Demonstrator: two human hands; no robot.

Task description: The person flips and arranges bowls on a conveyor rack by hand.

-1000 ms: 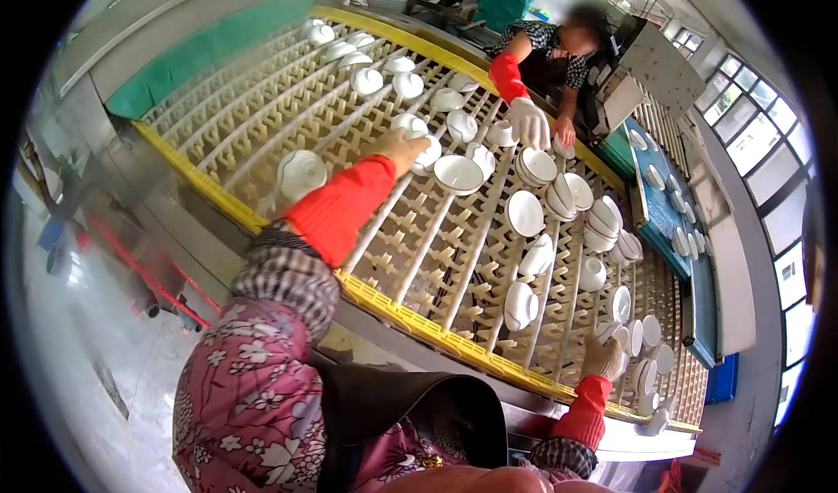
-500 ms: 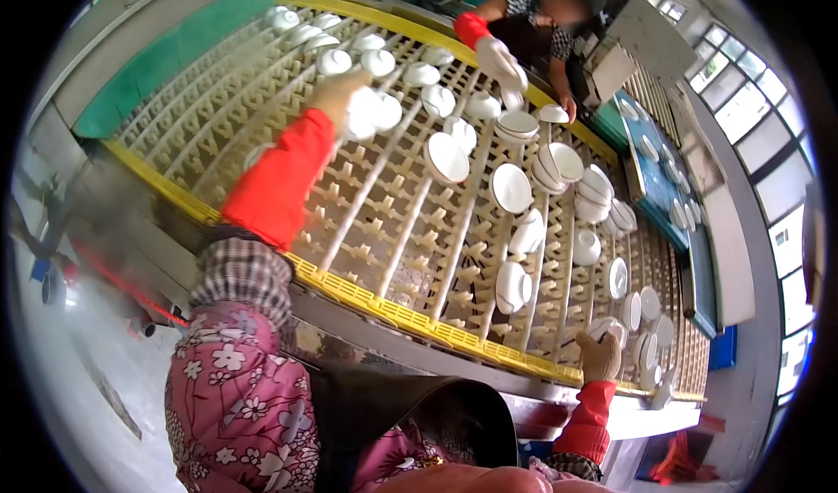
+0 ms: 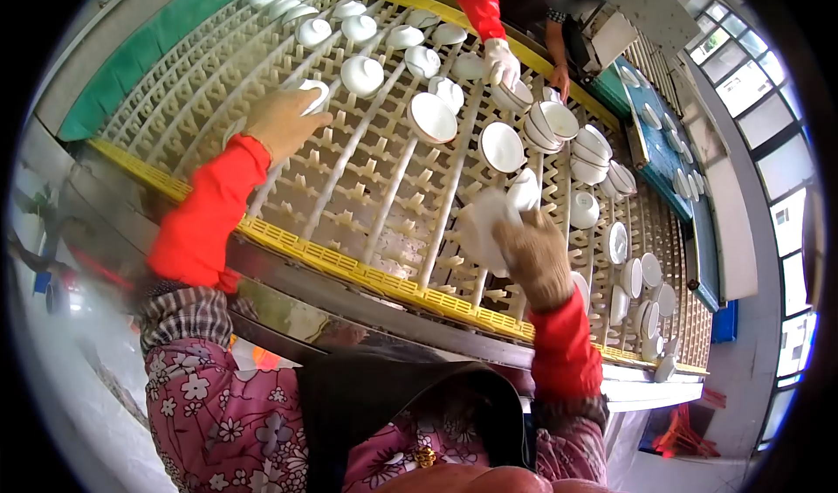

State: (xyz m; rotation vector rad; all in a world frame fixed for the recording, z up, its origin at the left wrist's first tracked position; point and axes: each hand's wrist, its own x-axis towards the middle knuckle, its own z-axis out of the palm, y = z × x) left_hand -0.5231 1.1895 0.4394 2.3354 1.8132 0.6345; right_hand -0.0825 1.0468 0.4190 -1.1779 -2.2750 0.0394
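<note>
My left hand [image 3: 284, 124] reaches over the left part of the pegged rack [image 3: 349, 222], its fingers round a white bowl [image 3: 314, 96] that they partly hide. Farther right, my gloved right hand [image 3: 534, 253] grips a white bowl [image 3: 482, 229] above the rack; this bowl is blurred by motion. Just behind the right hand a tilted bowl [image 3: 524, 189] rests on the pegs. An upright-facing bowl [image 3: 502, 147] and another bowl [image 3: 432, 117] lie between my two hands, farther back. An overturned bowl [image 3: 362, 75] sits beyond my left hand.
Across the rack, a co-worker's gloved hand [image 3: 501, 63] touches stacked bowls [image 3: 512, 96]. More bowls stand along the right and far side. A yellow edge strip [image 3: 384, 282] borders the rack. Blue boards [image 3: 668, 174] with dishes lie at the right.
My left hand has drawn back leftward to another bowl, leaving one on the rack. My right hand has moved left and up from the right-hand bowls, with a bowl. The co-worker's gloved hand has shifted.
</note>
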